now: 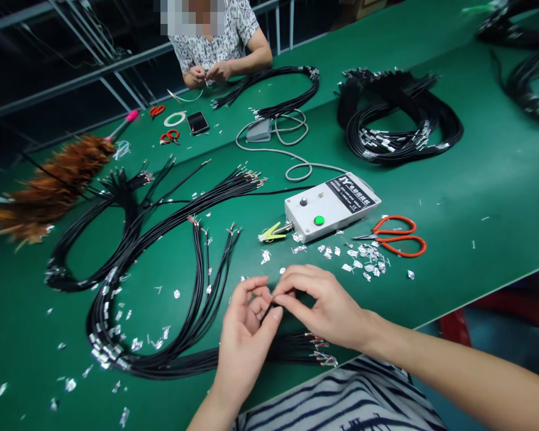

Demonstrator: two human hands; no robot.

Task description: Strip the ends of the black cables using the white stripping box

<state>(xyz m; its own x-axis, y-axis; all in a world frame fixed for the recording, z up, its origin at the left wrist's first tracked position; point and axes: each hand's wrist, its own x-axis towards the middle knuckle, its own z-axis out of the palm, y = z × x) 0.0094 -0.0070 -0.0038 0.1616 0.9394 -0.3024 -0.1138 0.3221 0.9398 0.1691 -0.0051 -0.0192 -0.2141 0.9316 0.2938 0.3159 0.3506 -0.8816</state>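
Observation:
My left hand [245,329] holds a thin black cable [266,312] between thumb and fingers, close to its stripped end. At that bare end, my right hand [321,299] pinches the fine wires between thumb and forefinger; the fingertips partly hide them. Beneath both hands runs a coiled bundle of black cables [166,366], its ends showing coloured inner wires at the table's front edge. Just beyond my hands is a white control box [330,209] with a green button and a yellow-green clip [273,233] at its front.
Orange-handled scissors [402,235] lie right of the box, beside foil scraps [372,258]. More cable coils [399,134] rest farther back. A feather duster [67,173] is at the left. Across the green table [489,197], another person [224,36] works with both hands near a phone [198,123].

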